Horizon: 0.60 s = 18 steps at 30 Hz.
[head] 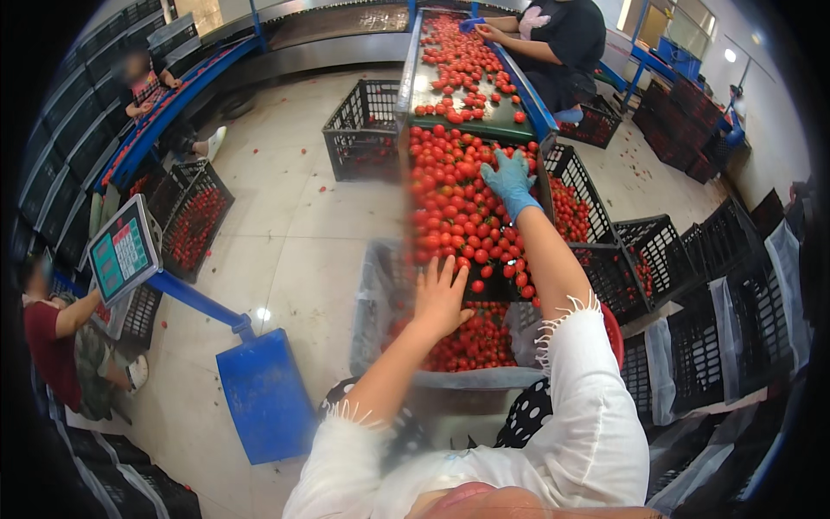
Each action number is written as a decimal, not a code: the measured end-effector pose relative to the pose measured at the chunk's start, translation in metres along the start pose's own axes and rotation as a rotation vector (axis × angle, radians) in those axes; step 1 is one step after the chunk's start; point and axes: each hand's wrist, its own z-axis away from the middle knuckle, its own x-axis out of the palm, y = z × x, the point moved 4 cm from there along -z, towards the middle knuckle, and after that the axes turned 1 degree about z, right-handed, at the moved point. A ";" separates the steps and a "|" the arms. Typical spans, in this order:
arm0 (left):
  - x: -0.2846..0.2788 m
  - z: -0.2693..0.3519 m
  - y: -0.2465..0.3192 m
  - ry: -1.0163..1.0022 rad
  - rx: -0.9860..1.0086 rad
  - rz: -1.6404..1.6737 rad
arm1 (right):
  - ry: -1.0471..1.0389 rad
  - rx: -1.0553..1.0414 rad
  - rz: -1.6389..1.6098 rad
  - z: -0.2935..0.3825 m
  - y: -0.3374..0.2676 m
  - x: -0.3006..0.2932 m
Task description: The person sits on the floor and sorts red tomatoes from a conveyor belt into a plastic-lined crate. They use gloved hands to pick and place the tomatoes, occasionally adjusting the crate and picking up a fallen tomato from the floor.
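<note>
A thick layer of cherry tomatoes (447, 201) covers the sloped end tray in front of me. My right hand (511, 178), in a light blue glove, rests on the tomatoes near the tray's right wall with its fingers spread. Bare and lower down, my left hand (443, 295) lies at the tray's bottom edge, fingertips against the lowest tomatoes. Neither hand grips anything that I can see. Below the edge stands a crate with a translucent plastic liner (454, 378), partly filled with tomatoes (483, 340). My left forearm hides part of it.
Beyond the tray, a conveyor belt (425, 91) carries more tomatoes; a person (557, 45) works beside it. Black plastic crates (363, 152) stand around. At left are a platform scale (262, 396) with its display (123, 250) and two other people. A red tub (613, 337) sits right.
</note>
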 end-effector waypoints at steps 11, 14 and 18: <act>0.001 -0.003 -0.002 0.000 0.035 0.007 | -0.015 -0.399 0.059 -0.013 -0.100 0.037; 0.000 -0.002 -0.004 0.010 0.030 0.016 | 0.060 -0.465 0.013 -0.004 -0.108 0.031; -0.001 -0.001 -0.007 0.000 0.016 0.004 | 0.139 -0.236 -0.583 0.019 -0.097 0.019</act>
